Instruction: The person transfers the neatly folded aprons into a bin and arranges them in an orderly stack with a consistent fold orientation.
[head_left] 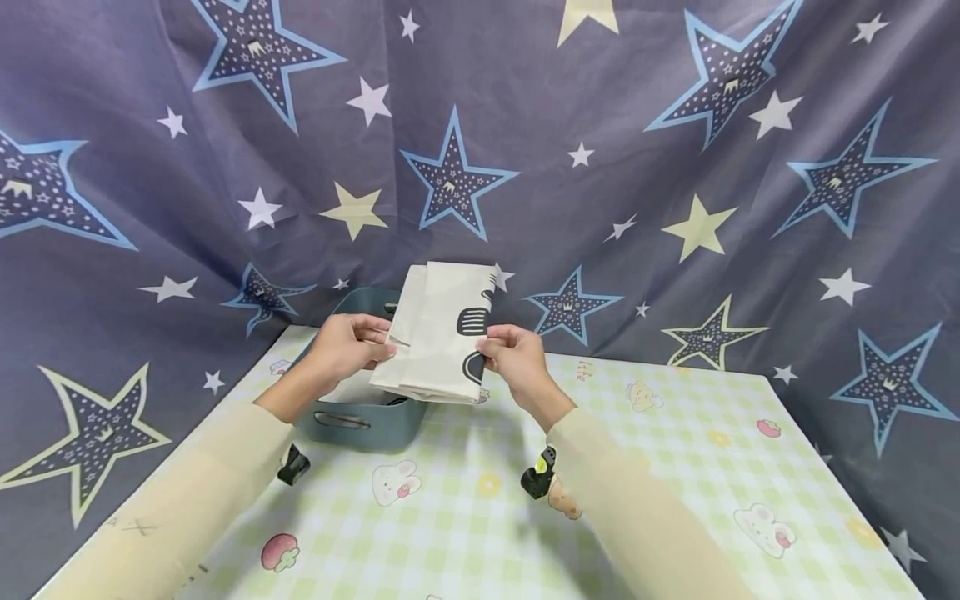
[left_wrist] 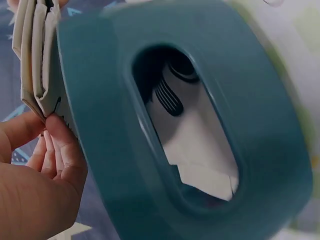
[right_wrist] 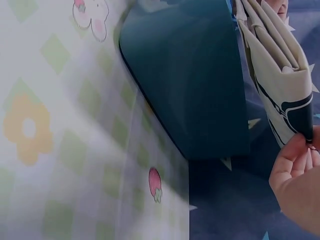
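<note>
A folded white cloth (head_left: 438, 333) with black printed shapes is held up between both hands, over the right part of a teal basket (head_left: 375, 429). My left hand (head_left: 348, 354) pinches its left edge between thumb and fingers. The right hand (head_left: 521, 367) pinches the right edge, beside the dark print. Several stacked layers of the folded cloth (left_wrist: 37, 55) show in the left wrist view, and the fold (right_wrist: 280, 65) shows again in the right wrist view. Inside the basket lies more white cloth (left_wrist: 192, 135) with black print, seen through the handle hole.
The basket stands at the back left of a table (head_left: 660, 467) covered with a green-and-white checked cloth with printed animals and fruit. A dark curtain (head_left: 600, 208) with stars hangs close behind the table and along its sides.
</note>
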